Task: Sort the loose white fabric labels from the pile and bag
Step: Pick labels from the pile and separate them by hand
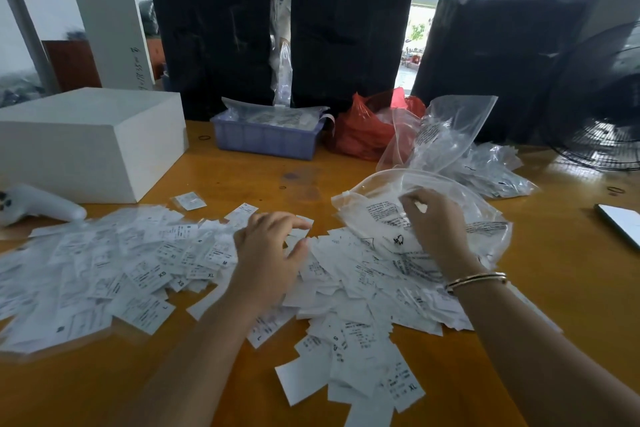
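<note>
While the labels lie heaped loose on the worktop, a mix-up of sizes is the main risk.

The left hand [268,246] is spread over the label pile [138,274], its fingers [294,224] loosely extended and resting on the labels with nothing clearly pinched. The right hand [431,222] is curled at the mouth of the clear plastic bag [478,218], which appears to be gripped by its film; whether a label is also held cannot be told. Labels marked XS, S, L and XL are seen mingled just beneath and beside both hands, so sizes could be misread. Thin pieces could be lifted stuck together, or swept off the near edge of the worktop [242,170].
</note>
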